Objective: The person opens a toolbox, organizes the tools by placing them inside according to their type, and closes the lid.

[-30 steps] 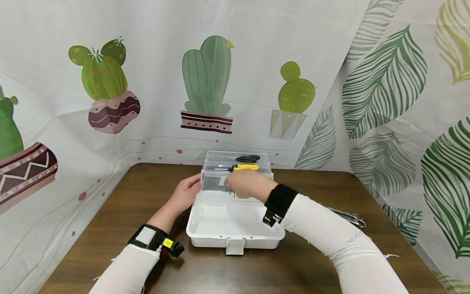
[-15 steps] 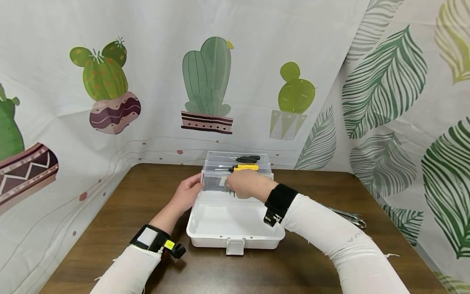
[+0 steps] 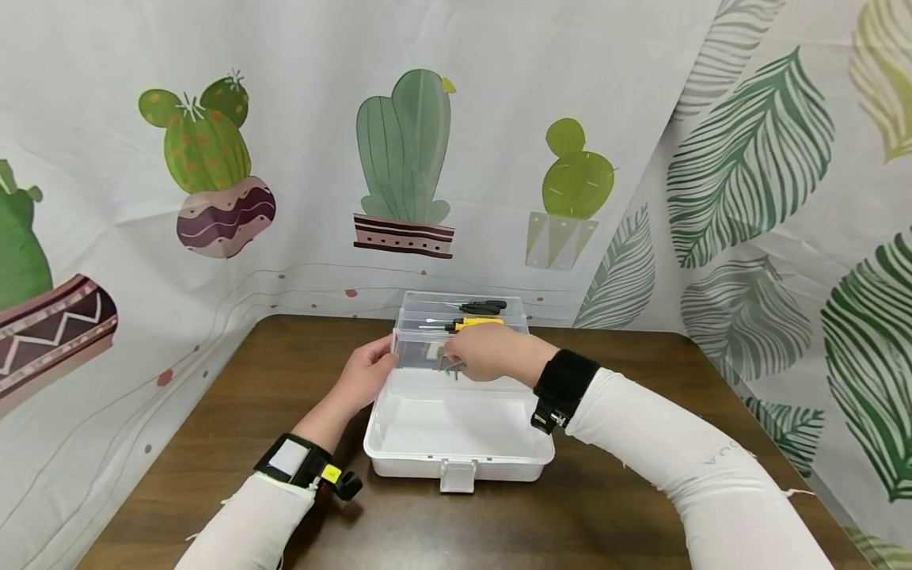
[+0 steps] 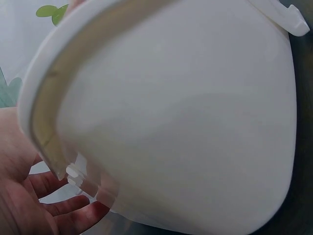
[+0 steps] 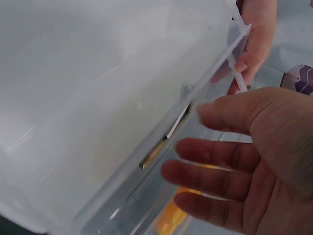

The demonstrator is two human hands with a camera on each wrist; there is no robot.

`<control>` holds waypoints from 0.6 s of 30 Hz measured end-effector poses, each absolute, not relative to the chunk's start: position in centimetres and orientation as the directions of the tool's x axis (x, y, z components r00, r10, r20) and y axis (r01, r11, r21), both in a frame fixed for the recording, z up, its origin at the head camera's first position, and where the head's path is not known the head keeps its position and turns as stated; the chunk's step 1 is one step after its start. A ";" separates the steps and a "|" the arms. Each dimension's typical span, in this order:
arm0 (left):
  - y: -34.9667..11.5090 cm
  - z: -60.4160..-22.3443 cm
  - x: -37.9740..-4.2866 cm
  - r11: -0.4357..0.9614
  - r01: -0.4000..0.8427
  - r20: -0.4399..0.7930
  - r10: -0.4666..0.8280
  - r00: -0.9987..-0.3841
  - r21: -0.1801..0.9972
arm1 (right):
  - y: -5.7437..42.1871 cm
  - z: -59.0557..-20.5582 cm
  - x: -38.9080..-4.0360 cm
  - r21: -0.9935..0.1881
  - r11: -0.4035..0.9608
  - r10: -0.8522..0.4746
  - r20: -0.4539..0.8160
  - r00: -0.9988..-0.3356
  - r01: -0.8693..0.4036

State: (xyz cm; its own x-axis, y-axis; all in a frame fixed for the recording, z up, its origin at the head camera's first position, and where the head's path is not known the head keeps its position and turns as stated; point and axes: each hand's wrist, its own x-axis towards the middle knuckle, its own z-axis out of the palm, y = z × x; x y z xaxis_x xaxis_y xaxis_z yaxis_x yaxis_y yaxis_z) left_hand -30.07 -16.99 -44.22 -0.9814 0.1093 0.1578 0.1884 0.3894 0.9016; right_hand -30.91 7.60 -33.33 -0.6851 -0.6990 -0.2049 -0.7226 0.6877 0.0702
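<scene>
A white toolbox (image 3: 400, 465) stands open, with stepped clear trays (image 3: 409, 356) raised at its back. My left hand (image 3: 365, 374) grips the left end of the lowest tray; in the left wrist view its fingers reach behind the clear plastic. Over that same tray hovers my right hand (image 3: 488, 353). In the right wrist view its fingers (image 5: 210, 178) are spread and apart from the thumb, holding nothing visible. Just beyond the fingertips, thin metal rods (image 5: 166, 138) lie in the tray, one brass-toned and one silvery; their kind is unclear.
Yellow-handled screwdrivers (image 3: 476, 321) lie in the middle tray. Black-handled tools (image 3: 484, 307) occupy the top tray. The toolbox latch (image 3: 457, 476) hangs at the front edge. A patterned cloth (image 3: 306, 198) hangs behind the wooden table (image 3: 278, 360).
My right hand and forearm have shifted slightly right, showing more of the metal pieces below the fingers. The right sleeve now hides the wrenches on the table. My left hand stays put.
</scene>
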 end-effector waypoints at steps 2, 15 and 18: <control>-17.0 -44.3 -30.1 0.387 0.189 0.159 0.108 -0.981 0.902 | 8.2 -33.0 -30.8 0.036 0.669 -0.727 -0.172 -0.664 -0.742; -17.0 -44.5 -30.0 0.398 0.197 0.165 0.112 -0.980 0.896 | 17.6 -31.0 -31.1 0.016 0.670 -0.741 0.065 -0.668 -0.742; -17.0 -44.5 -30.0 0.404 0.197 0.166 0.109 -0.980 0.894 | 20.5 -30.8 -31.9 -0.013 0.711 -0.701 0.053 -0.711 -0.703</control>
State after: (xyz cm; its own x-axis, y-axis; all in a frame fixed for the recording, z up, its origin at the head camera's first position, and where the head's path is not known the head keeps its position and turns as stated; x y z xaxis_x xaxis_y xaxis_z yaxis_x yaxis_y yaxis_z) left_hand -30.01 -16.98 -44.49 -0.9800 0.1092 0.1663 0.1966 0.4035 0.8936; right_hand -31.89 20.45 -30.80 -0.7108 -0.7014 0.0528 -0.7028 0.7113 -0.0126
